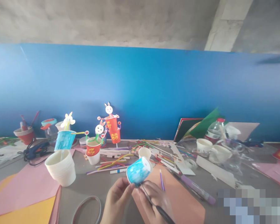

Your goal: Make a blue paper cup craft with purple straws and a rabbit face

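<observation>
Just ahead of me a small paper cup (137, 171), painted blue with white patches, lies tilted with its pale end toward the upper right. My left hand (119, 196) grips its lower left edge between thumb and fingers. My right hand (154, 199) is closed around a thin metal tool with a black handle (163, 214); its tip meets the lower side of the cup, and I cannot tell whether it goes in. Orange paper (184, 199) lies beneath my hands, with a purple pen (162, 180) on it. Behind the painted cup stands a white paper cup (144, 153).
Rabbit-headed cup figures (115, 135) stand at the back. Left are stacked white cups (63, 174), pink paper (35, 193), a glue gun (37, 151) and a tape ring (100, 205). Markers and straws litter the middle. Rightward lie a purple marker (198, 189) and a plastic bottle (216, 129).
</observation>
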Available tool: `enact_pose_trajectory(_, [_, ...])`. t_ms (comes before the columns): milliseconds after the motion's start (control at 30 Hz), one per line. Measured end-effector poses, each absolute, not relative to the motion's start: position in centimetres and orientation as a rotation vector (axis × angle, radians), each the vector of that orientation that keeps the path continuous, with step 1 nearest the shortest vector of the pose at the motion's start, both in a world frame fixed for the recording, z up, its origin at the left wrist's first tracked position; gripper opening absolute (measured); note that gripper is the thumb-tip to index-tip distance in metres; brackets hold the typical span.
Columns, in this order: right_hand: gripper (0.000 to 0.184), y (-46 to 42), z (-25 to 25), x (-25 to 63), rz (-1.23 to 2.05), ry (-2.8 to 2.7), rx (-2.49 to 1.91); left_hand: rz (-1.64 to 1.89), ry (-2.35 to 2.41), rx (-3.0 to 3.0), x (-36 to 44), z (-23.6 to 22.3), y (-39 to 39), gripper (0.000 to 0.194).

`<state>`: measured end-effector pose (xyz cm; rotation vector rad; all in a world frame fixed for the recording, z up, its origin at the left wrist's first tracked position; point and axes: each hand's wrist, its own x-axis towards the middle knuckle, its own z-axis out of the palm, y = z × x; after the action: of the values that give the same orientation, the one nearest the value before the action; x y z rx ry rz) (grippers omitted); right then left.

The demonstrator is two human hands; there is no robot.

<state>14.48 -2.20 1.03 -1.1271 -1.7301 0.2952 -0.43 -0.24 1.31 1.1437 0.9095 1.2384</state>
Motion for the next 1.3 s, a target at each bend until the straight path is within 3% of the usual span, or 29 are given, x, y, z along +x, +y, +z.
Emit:
enact_pose_trajectory(467, [0.032,-2.5,1.3,15.0,0.31,-1.644,-1.158,1.161,0.592,0.638,0.5,0.8,-0.5,0.017])
enact_pose_trajectory(633, [0.028,-2.2,2.4,15.1,0.321,-1.725,-1.082,1.124,0.651,0.834,0.2,1.0,-0.3,0.042])
enact_pose_trajectory(800, [0.026,-2.0,2.1,15.3,0.254,-1.814,-1.054,1.404,0.809,1.293,-1.7,1.5,0.4,0.075])
enact_pose_trajectory(900, [0.024,-2.0,2.3,15.7,0.148,-1.899,-1.13,1.39,0.918,1.697,-2.9,2.2,0.7,0.061])
enact_pose_trajectory(1033, [0.022,-1.9,2.7,16.3,-0.023,-1.996,-1.179,1.348,1.043,1.782,-3.2,3.0,0.9,0.041])
enact_pose_trajectory(1200, [0.037,-1.1,1.5,16.5,-0.186,-1.939,-1.118,1.313,1.013,1.722,-3.1,2.8,0.9,0.044])
enact_pose_trajectory(1300, [0.036,-1.3,1.5,16.4,-0.043,-1.915,-1.104,1.314,1.005,1.7,-3.0,2.5,0.9,0.044])
